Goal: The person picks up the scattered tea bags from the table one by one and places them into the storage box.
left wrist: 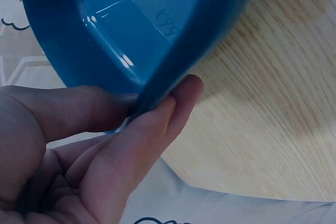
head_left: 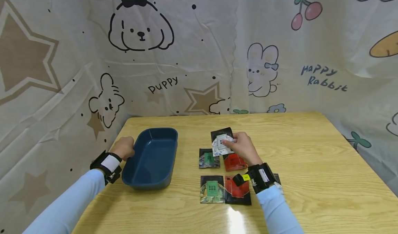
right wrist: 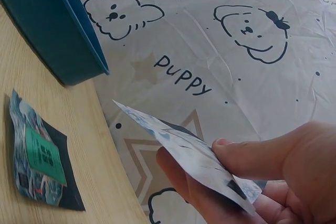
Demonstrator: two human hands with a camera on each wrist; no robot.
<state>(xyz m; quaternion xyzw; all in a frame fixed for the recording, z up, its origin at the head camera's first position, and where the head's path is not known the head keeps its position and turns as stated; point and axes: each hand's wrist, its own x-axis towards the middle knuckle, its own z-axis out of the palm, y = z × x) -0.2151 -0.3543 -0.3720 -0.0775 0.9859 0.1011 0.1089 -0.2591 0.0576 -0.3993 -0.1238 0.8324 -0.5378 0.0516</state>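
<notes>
My left hand [head_left: 123, 147] pinches the left rim of a dark blue rectangular basin [head_left: 150, 161]; in the left wrist view the thumb is on the inner side of its wall [left wrist: 173, 61]. Between the thumb and fingers of my right hand [head_left: 245, 147] is a black and white sachet [head_left: 221, 142], held up off the table and seen nearly edge-on in the right wrist view [right wrist: 194, 156]. Below it lie two green-labelled sachets, one farther [head_left: 209, 158] and one nearer [head_left: 212, 189]. Beside them are two red-labelled sachets, the farther [head_left: 234, 162] partly hidden by my hand and the nearer [head_left: 237, 191].
A further dark sachet [head_left: 277, 179] shows only partly past my right wrist. Everything stands on a light wooden table [head_left: 326, 178]. A cloth printed with cartoon animals [head_left: 192, 54] hangs behind the table and along its left side.
</notes>
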